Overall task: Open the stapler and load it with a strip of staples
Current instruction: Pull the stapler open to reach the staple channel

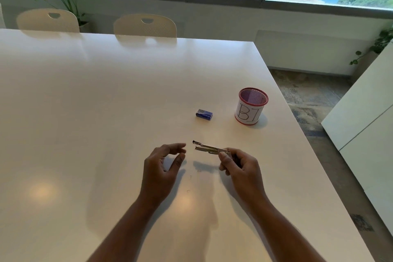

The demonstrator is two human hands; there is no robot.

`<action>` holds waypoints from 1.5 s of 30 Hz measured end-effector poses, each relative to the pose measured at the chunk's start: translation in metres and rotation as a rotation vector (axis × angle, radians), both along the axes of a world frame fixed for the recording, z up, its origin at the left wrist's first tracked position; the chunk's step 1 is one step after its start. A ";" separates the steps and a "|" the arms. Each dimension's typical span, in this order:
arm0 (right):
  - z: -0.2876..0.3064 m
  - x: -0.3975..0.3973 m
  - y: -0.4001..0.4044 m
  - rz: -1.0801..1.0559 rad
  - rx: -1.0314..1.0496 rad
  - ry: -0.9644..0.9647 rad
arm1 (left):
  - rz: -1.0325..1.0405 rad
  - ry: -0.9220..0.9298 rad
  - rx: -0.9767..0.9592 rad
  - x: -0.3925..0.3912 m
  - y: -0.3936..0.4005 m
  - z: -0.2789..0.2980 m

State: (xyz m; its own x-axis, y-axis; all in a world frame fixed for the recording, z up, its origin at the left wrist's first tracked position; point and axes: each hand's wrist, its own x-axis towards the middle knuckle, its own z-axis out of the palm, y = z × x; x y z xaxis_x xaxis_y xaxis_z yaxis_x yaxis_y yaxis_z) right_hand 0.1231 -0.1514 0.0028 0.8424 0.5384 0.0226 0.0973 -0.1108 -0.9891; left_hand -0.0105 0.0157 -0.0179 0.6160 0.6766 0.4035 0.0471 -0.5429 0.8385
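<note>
Stapler (209, 148) already open, pinched at its rear in right hand (240, 168) grip above worktop (106, 112); left hand (164, 162) loosely curled, empty, just beside its tip; staple box (204, 114) beyond, strip not yet loaded

Shiny metal stapler (209, 148), glossy table (106, 102)

Sitting on the glossy white table (106, 102) are one small blue cardboard staple box (204, 114), one red-rimmed mesh cup (251, 106) and three tiny loose staples (190, 175); one slim metal stapler (209, 148) is resting in two bare hands' reach, and two cream chairs (145, 25) are standing behind.
</note>
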 end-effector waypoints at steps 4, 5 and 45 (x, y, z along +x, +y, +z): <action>0.017 -0.007 -0.001 0.117 0.100 0.443 | -0.068 -0.106 -0.011 0.002 -0.008 0.003; 0.020 -0.009 -0.002 0.165 0.083 0.522 | -0.102 -0.154 -0.018 0.004 -0.011 0.005; 0.024 -0.029 -0.010 0.572 0.101 0.794 | -0.318 -0.230 -0.718 0.008 -0.017 0.026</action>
